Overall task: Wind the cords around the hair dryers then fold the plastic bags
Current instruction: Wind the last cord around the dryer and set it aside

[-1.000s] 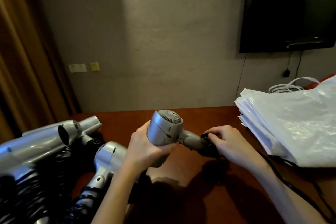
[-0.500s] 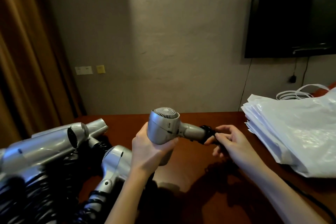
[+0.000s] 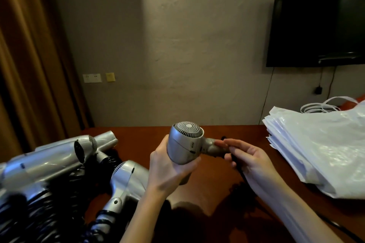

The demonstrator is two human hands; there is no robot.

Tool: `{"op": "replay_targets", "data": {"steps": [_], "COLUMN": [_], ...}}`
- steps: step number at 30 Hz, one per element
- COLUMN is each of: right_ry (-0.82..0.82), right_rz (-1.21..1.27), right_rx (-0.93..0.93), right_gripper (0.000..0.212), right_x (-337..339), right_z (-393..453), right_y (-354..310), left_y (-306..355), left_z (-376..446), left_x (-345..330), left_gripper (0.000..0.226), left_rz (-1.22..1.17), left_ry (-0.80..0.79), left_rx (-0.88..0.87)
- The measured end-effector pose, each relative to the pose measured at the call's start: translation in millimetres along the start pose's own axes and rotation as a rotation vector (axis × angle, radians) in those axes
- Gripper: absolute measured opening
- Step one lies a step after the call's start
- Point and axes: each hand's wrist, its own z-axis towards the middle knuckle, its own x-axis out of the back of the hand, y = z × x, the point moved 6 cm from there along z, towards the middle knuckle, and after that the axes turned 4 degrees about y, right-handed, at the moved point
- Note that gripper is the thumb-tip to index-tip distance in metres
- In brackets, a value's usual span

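Center frame: left hand [image 3: 167, 171] grips the silver hair dryer [image 3: 185, 143] body, fingers curled round it, held above the brown table [image 3: 217, 193]. Right hand [image 3: 250, 161] pinches the black cord [image 3: 240, 169] at the dryer's handle (fingertips together on it). Other dryers [image 3: 59, 162] lie lower left, plastic bags [image 3: 320, 148] stacked at right.

— How many hair dryers do you count?
— One silver hair dryer [image 3: 184, 144] in your hands, and a heap of others [image 3: 59, 162] at the left (at least three, tangled).
— Bags?
— One stack of plastic bags [image 3: 324, 144]; sheets uncountable.
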Motion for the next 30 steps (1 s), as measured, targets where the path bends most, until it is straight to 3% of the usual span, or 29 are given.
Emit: {"op": "replay_targets", "data": {"steps": [2, 6, 10, 13, 16, 21, 23, 28, 30], "right_ry": [-0.027, -0.094, 0.035, 0.029, -0.03, -0.067, -0.096, -0.143, -0.196], "right_rz": [-0.013, -0.12, -0.336, -0.395, -0.295, -0.161, -0.239, -0.612, -0.608], "right_rx": [-0.016, -0.002, 0.19, 0.291, 0.193, -0.087, -0.115, -0.112, -0.157], "right_gripper": [0.019, 0.029, 0.016, 0.022, 0.033, 0.03, 0.03, 0.056, 0.057], "right_x": [-2, -7, -4, -9, -10, -2, 0, 14, 22], "right_z": [-1, -4, -5, -5, -3, 0, -2, -1, -9], "right_y": [4, 1, -3, -2, 7, 22, 24, 26, 23], "left_y": [-4, -10, -18, -21, -21, -24, -24, -22, -19], "left_z": [1, 2, 2, 2, 0, -1, -1, -1, -1], "left_x": [1, 6, 6, 9, 10, 6, 5, -4, -8], "left_gripper": [0.055, 0.053, 0.057, 0.063, 0.069, 0.073, 0.076, 0.069, 0.068], "left_rz": [-0.013, -0.074, -0.158, -0.262, -0.349, -0.456, -0.501, -0.611, -0.62], "left_ry": [0.021, 0.073, 0.119, 0.16, 0.164, 0.142, 0.121, -0.025, -0.119], "left_rx": [0.031, 0.098, 0.209, 0.287, 0.338, 0.43, 0.466, 0.532, 0.531]}}
